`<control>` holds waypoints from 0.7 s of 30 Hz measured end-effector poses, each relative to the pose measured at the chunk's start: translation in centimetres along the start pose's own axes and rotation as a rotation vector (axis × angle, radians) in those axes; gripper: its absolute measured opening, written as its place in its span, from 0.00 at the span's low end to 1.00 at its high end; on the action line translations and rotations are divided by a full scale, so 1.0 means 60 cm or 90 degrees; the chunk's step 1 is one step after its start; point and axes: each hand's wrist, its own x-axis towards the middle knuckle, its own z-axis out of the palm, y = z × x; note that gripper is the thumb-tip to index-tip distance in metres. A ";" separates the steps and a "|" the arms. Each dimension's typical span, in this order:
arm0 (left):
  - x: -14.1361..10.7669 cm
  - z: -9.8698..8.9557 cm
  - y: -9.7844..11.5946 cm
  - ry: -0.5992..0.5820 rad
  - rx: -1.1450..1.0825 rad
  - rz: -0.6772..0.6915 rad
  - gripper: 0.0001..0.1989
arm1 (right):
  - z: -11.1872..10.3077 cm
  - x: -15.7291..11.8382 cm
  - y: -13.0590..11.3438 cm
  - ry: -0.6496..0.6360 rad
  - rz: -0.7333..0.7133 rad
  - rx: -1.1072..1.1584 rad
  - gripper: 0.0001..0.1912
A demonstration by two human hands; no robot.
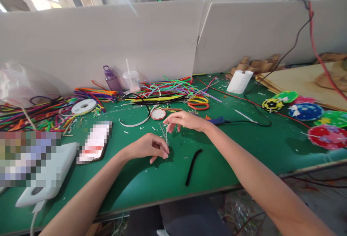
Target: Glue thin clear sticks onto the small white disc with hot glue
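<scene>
My left hand (151, 147) is closed in a pinch on a few thin, pale wires (164, 134), which rise from its fingertips in a loose fan. Just above their upper ends is my right hand (187, 121), with its fingers loosely bent and apart, and nothing visible in it. A black pipe cleaner (193, 167) lies on the green table (151, 192) in front of my hands. Beyond the wires sits a small round dish (158, 114) with a reddish rim and white contents. A blue-handled corded tool (218, 121) lies behind my right wrist.
Colourful pipe cleaners (168, 88) are heaped along the back near orange-handled scissors (198, 102), a purple bottle (111, 79) and a plastic cup (131, 80). A phone (94, 142) and white power bank (48, 178) lie left. Fuzzy flower discs (328, 136) and a paper roll (239, 82) stand right.
</scene>
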 end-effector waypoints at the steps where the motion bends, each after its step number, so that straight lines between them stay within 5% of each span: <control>1: 0.000 0.001 0.000 -0.002 -0.003 -0.001 0.09 | 0.003 0.002 0.001 -0.006 0.002 0.005 0.16; 14: 0.001 0.019 0.009 0.009 -0.005 -0.005 0.09 | 0.008 0.007 0.010 -0.025 -0.006 -0.013 0.15; 21: -0.002 0.017 0.011 -0.009 0.011 -0.006 0.10 | -0.020 -0.005 0.003 0.061 -0.009 -0.025 0.15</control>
